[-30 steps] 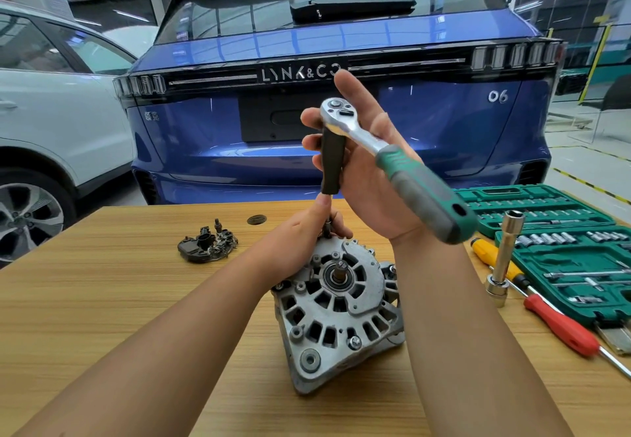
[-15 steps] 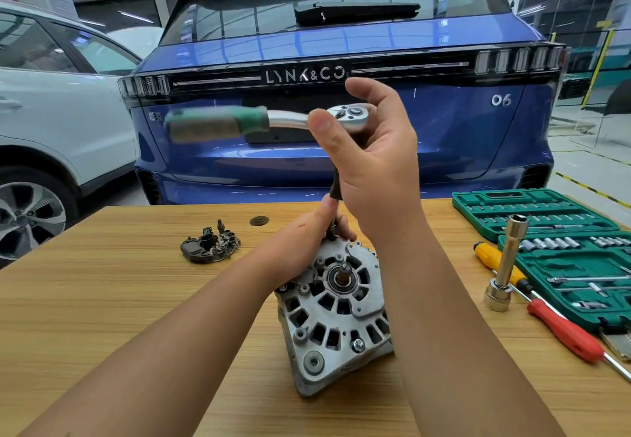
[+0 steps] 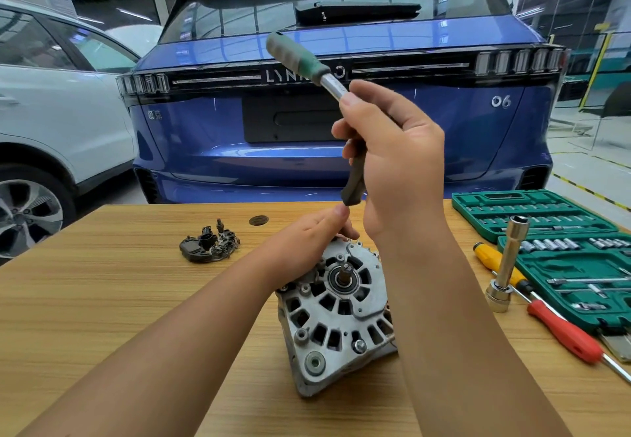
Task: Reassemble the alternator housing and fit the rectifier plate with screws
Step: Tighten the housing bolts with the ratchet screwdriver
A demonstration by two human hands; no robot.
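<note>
One alternator (image 3: 336,313) stands on edge on the wooden table (image 3: 102,300), its slotted housing face toward you, directly below the tool. Your right hand (image 3: 396,163) is wrapped around the head of the ratchet (image 3: 300,57); the green handle points up and away to the left, while the dark extension bar (image 3: 353,180) drops almost vertically toward the housing's top edge. Your left hand (image 3: 307,242) is the nearer one to the work: it rests on the housing's upper left rim, fingertips pinched at the foot of the bar. The fastener itself is hidden behind those fingers. Keep the bar's long axis upright over that point as you turn.

Count: one rectifier plate (image 3: 209,247), lying well apart to the left; one socket case (image 3: 546,231); two screwdrivers, yellow (image 3: 495,262) and red (image 3: 563,330); one loose tall socket (image 3: 507,265) standing to the right.
</note>
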